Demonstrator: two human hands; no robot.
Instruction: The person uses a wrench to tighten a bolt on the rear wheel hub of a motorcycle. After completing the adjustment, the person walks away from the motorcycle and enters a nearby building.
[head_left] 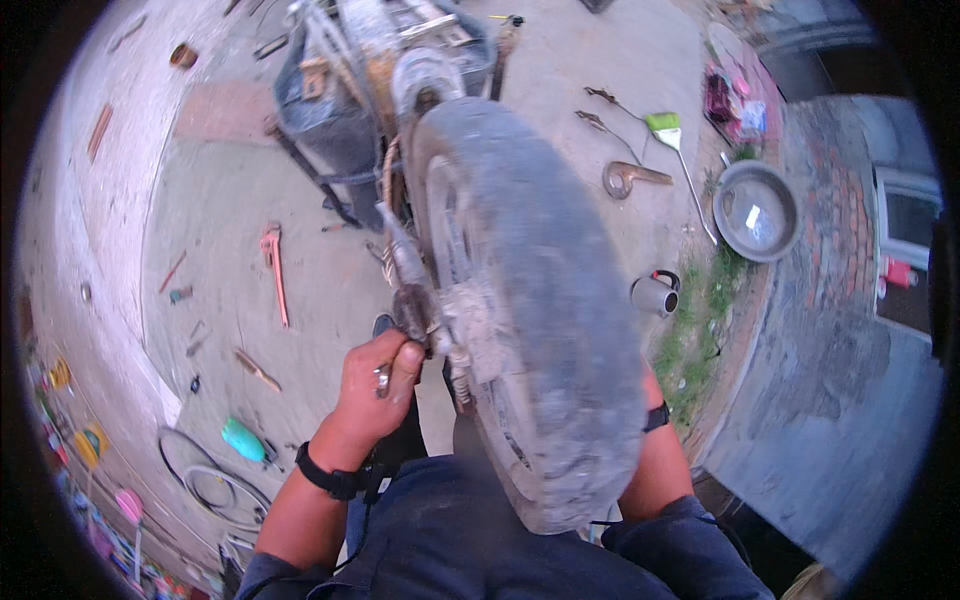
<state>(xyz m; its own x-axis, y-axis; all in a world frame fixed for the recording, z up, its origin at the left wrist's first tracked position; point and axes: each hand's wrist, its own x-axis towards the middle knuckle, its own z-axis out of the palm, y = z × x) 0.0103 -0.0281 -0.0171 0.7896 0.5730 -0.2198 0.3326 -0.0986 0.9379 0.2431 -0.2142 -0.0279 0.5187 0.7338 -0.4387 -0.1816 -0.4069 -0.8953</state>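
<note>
The motorcycle wheel (530,300) stood upright on the concrete floor (220,260), close in front of the person and between the forearms, still mounted in the machine. The left hand (378,385) was curled tight around a small metal tool (383,378) at the axle area (425,318) on the wheel's left side. The right hand was hidden behind the tyre; only the forearm with a dark wristband (656,416) showed, so its grip could not be told.

The wheel looked heavy and stiff, its dusty rubber offering decent friction. The hub parts appeared greasy and likely slippery; the tyre's tread or rim seemed the safer hold. A red pipe wrench (275,268) lay well apart toward the floor's left edge.
</note>
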